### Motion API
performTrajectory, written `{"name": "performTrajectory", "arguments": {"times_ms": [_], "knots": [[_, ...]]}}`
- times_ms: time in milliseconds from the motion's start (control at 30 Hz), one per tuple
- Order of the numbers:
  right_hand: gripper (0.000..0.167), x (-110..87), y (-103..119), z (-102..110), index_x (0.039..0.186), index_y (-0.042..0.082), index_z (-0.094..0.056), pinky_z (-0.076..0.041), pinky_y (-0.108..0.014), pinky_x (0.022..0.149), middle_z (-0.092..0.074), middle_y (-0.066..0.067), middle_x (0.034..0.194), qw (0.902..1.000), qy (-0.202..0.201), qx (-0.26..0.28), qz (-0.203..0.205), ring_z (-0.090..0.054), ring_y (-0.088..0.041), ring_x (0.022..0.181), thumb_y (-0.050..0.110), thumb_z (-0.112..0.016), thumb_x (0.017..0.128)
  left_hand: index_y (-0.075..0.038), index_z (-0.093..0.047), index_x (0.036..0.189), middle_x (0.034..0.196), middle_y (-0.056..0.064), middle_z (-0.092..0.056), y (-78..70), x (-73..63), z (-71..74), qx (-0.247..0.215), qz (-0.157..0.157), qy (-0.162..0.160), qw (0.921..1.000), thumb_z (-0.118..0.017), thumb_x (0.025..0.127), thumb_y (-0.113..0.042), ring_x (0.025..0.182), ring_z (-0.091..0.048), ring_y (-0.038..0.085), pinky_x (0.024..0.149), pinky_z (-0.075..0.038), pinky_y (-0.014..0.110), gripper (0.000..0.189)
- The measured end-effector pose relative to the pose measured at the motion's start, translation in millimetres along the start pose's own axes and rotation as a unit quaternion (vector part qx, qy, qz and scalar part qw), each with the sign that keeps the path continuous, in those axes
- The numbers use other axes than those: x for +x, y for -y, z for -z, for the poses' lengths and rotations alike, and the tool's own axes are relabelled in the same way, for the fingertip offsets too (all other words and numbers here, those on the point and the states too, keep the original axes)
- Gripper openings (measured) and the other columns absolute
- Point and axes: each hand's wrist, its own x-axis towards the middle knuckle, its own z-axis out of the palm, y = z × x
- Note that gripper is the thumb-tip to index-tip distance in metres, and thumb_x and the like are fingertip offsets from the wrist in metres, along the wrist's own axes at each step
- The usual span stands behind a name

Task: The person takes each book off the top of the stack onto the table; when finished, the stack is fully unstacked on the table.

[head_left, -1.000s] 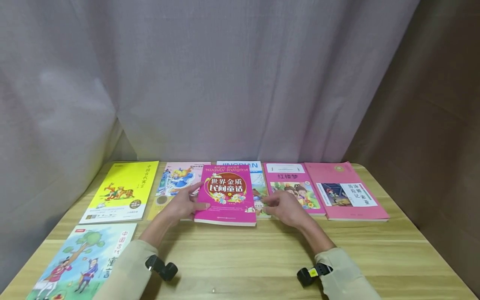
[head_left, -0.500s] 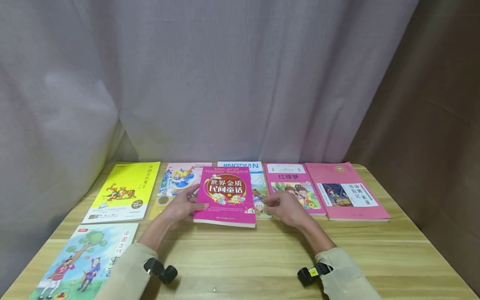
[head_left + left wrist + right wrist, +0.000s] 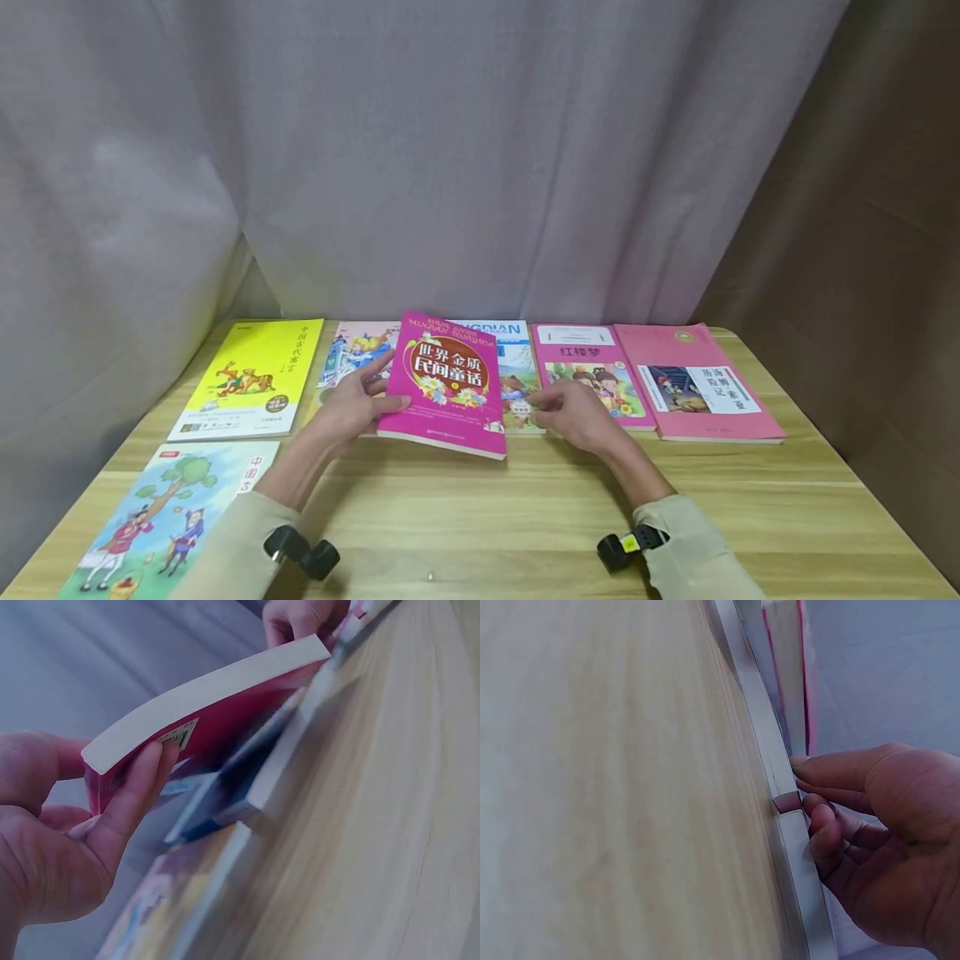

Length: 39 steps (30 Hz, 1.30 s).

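My left hand grips a magenta paperback book by its left edge, thumb on the cover and fingers underneath. The left wrist view shows its barcoded back cover lifted and slanting above the book below. That lower book, a blue-and-white one, lies flat and partly covered. At its lower right corner my right hand rests, thumb at the corner and fingers loosely bent, near the edge of the pink book with two cartoon figures. In the right wrist view the fingertips touch near the gap between these two books.
Left of the held book lie a pale pink storybook, partly hidden, and a yellow book. A picture book with a tree lies nearer, and another pink book at the right. Behind the wooden table hangs a grey curtain.
The magenta book has turned a little clockwise and its far left corner has risen. My left hand has drawn slightly left with it, while my right hand has hardly moved.
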Motion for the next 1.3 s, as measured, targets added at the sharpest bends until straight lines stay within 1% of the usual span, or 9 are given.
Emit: {"name": "performTrajectory", "arguments": {"times_ms": [333,567,700,800,900,967,1133,1200,1300], "knots": [[0.029,-2.2,0,-1,0.121,0.007,-0.08,-0.059,-0.039,0.086,-0.073,-0.009,0.111,1.0,-0.003,0.0,0.008,-0.067,-0.022,0.101,0.013,-0.08,0.093,-0.031,-0.019,0.171,0.16,0.027,-0.047,-17.3,-58.1,31.8,0.021,-0.037,0.003,0.9991,-0.071,0.101,-0.01,0.102,-0.079,0.022,0.087,-0.066,0.039,0.089],[0.029,-3.5,-1,-2,0.121,0.007,-0.08,-0.058,-0.037,0.084,-0.073,-0.009,0.111,1.0,-0.004,0.002,0.003,-0.067,-0.022,0.1,0.014,-0.08,0.093,-0.032,-0.018,0.171,0.158,0.024,-0.05,-6.1,-105.8,51.1,0.028,-0.02,-0.021,0.9992,-0.073,0.1,-0.012,0.1,-0.079,0.025,0.086,-0.066,0.043,0.091],[0.03,-3.0,0,-2,0.122,0.008,-0.08,-0.056,-0.034,0.082,-0.072,-0.008,0.109,1.0,-0.002,0.0,0.004,-0.065,-0.021,0.098,0.014,-0.08,0.093,-0.034,-0.017,0.17,0.157,0.023,-0.051,5.1,-128.9,59.7,0.04,0.018,-0.058,0.9974,-0.074,0.1,-0.015,0.102,-0.079,0.025,0.086,-0.066,0.042,0.093],[0.03,-2.6,0,-1,0.122,0.007,-0.079,-0.056,-0.034,0.081,-0.072,-0.008,0.108,1.0,-0.001,-0.002,0.009,-0.065,-0.021,0.098,0.014,-0.08,0.093,-0.039,-0.015,0.17,0.164,0.024,-0.043,12.4,-143.3,64.2,0.051,0.06,-0.079,0.9938,-0.076,0.099,-0.02,0.107,-0.078,0.025,0.087,-0.066,0.041,0.096],[0.03,-2.1,1,0,0.122,0.007,-0.079,-0.057,-0.035,0.082,-0.072,-0.008,0.108,0.9999,-0.004,-0.004,0.011,-0.066,-0.021,0.098,0.014,-0.08,0.092,-0.038,-0.011,0.17,0.167,0.024,-0.038,18.7,-153.0,67.8,0.069,0.092,-0.086,0.9897,-0.079,0.097,-0.024,0.111,-0.077,0.027,0.087,-0.066,0.042,0.1],[0.03,-1.8,1,0,0.122,0.007,-0.079,-0.057,-0.036,0.082,-0.072,-0.009,0.109,0.9999,-0.003,-0.005,0.012,-0.066,-0.022,0.099,0.014,-0.08,0.093,-0.038,-0.011,0.171,0.164,0.023,-0.043,24.0,-158.6,68.9,0.061,0.117,-0.092,0.987,-0.08,0.096,-0.024,0.11,-0.077,0.029,0.087,-0.066,0.045,0.103],[0.03,-0.6,0,2,0.122,0.008,-0.079,-0.058,-0.037,0.083,-0.072,-0.01,0.111,0.9999,-0.003,-0.006,0.01,-0.067,-0.023,0.101,0.016,-0.08,0.093,-0.037,-0.004,0.171,0.148,0.01,-0.063,43.0,-169.5,72.7,-0.013,0.167,-0.064,0.9838,-0.079,0.097,-0.027,0.112,-0.076,0.034,0.091,-0.064,0.055,0.106],[0.03,-0.3,0,2,0.122,0.007,-0.079,-0.059,-0.038,0.085,-0.073,-0.011,0.112,0.9998,-0.004,-0.007,0.016,-0.068,-0.024,0.102,0.016,-0.08,0.093,-0.033,0.003,0.171,0.145,0.008,-0.066,51.9,-172.6,75.9,-0.039,0.164,-0.027,0.9852,-0.076,0.1,-0.025,0.115,-0.075,0.036,0.094,-0.062,0.056,0.106],[0.03,-0.4,-1,2,0.122,0.006,-0.079,-0.059,-0.04,0.087,-0.073,-0.013,0.112,0.9996,-0.005,-0.008,0.025,-0.069,-0.026,0.102,0.016,-0.08,0.093,-0.028,0.006,0.17,0.141,0.007,-0.069,65.0,-174.8,79.7,-0.075,0.165,0.007,0.9834,-0.073,0.102,-0.02,0.118,-0.073,0.037,0.096,-0.061,0.057,0.105]]}}
